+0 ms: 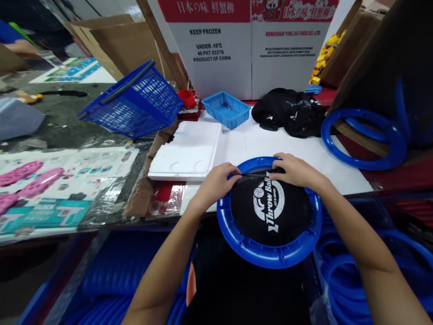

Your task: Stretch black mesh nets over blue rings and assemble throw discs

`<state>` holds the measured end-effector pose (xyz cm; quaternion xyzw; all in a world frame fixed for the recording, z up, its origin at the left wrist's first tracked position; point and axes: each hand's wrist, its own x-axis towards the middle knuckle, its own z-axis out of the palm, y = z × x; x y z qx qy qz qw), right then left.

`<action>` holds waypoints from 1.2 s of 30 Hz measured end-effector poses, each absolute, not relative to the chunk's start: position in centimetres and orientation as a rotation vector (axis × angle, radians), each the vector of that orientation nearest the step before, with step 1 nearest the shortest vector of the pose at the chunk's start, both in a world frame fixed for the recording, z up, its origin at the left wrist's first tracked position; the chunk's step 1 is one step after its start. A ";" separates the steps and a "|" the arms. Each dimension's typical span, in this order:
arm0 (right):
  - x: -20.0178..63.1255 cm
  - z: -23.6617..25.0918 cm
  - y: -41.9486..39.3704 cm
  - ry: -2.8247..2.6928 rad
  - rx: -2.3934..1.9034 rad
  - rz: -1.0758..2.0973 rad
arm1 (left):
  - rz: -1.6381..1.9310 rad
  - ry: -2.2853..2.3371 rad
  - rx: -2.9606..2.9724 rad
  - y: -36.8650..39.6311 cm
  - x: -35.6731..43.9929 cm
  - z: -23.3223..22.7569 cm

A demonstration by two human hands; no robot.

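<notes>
Head cam: L hand [219,183] is pinching top edge of blk mesh [240,210], thumb & fingers narrow; R hand [293,170] is gripping same edge farther R, fingers also narrow. Mesh is lying within blue ring [267,257], mostly nearer the wearer than the fingertips, "Throw Ball" print showing. Gap is showing betw. mesh edge & ring, just beyond fingertips. White foam slab [189,149] is lying beyond L fingers, to L; blue tray [233,118] is sitting farther beyond. Blk cloth heap [287,110] is lying beyond R fingers; 2nd blue ring [352,159] is resting well to their R.
</notes>
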<state>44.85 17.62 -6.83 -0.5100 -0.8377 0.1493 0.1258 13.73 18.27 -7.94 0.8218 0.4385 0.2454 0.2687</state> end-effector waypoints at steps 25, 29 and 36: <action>46.7 -8.7 21.7 -1.903 -1.384 1.130 | 0.824 1.270 1.665 19.9 14.7 -9.9; 46.7 -9.5 21.8 -1.899 -1.386 1.047 | 0.765 1.327 1.732 19.9 14.8 -9.9; 47.1 -9.6 21.2 -1.875 -1.318 1.150 | 0.617 1.443 1.786 20.4 15.3 -9.3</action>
